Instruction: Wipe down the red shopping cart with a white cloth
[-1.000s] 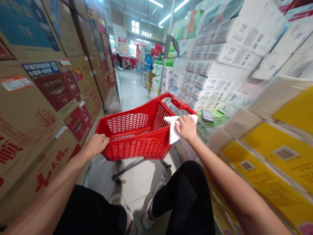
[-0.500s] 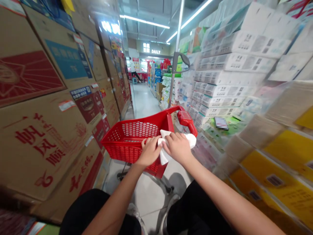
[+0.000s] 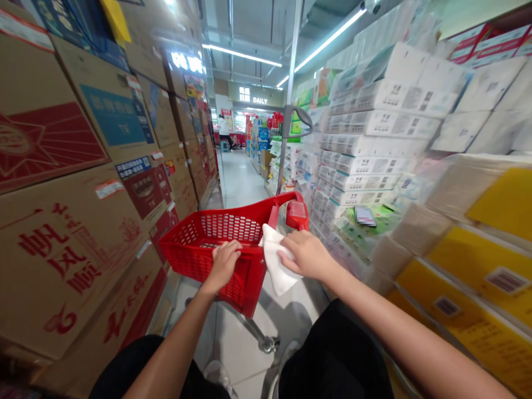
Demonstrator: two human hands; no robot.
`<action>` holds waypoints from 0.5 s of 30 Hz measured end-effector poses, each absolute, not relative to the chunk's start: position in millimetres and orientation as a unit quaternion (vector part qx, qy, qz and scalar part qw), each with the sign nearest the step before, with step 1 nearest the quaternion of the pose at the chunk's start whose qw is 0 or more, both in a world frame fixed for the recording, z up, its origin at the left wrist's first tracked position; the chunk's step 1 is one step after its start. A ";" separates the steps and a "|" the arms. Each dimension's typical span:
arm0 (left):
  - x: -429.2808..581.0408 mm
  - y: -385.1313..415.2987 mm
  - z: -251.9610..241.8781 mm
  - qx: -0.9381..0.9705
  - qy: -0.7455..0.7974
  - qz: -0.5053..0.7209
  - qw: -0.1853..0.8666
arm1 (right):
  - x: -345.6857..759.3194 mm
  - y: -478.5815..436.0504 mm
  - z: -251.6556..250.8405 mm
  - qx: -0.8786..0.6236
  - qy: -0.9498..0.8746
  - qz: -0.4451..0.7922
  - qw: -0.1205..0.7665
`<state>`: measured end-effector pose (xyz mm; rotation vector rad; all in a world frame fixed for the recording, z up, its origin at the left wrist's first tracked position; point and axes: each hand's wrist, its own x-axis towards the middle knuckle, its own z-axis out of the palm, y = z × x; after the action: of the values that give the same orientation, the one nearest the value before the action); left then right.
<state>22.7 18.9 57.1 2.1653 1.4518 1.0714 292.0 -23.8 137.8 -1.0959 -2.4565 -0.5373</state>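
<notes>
Red shopping carts: one red shopping cart [image 3: 216, 244], at 6 o'clock on the aisle floor.
White cloths: one white cloth [image 3: 276, 263], just right of the cart's near corner.
Hands: two, the left hand [image 3: 224, 263] on the cart's rim and the right hand [image 3: 305, 255] on the cloth.
Red cart handles: one red handle [image 3: 297, 213], at 12 o'clock from the cloth.
Grey poles: one grey pole [image 3: 286, 127], at 12 o'clock from the cart.
Ceiling light strips: two.
Box walls: two, brown cardboard boxes [image 3: 83, 221] at 9 o'clock and white tissue packs [image 3: 374, 138] at 3 o'clock.

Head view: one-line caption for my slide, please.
Left hand grips red basket cart rim; right hand presses white cloth on its corner.
</notes>
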 end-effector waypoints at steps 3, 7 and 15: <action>13.0 22.8 54.9 0.757 0.501 0.385 0.164 | 301.5 -23.5 128.5 -0.311 -0.897 -0.175 0.260; 2.7 26.4 53.6 0.763 0.487 0.389 0.174 | 304.9 -18.6 122.3 -0.243 -0.908 -0.136 0.314; -27.5 40.7 51.6 0.742 0.476 0.429 0.197 | 294.7 -18.7 136.7 -0.219 -0.929 -0.057 0.292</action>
<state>-27.5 40.7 51.6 2.0787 1.3324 1.2006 294.7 -18.7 136.7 -0.5825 -2.4766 -0.1526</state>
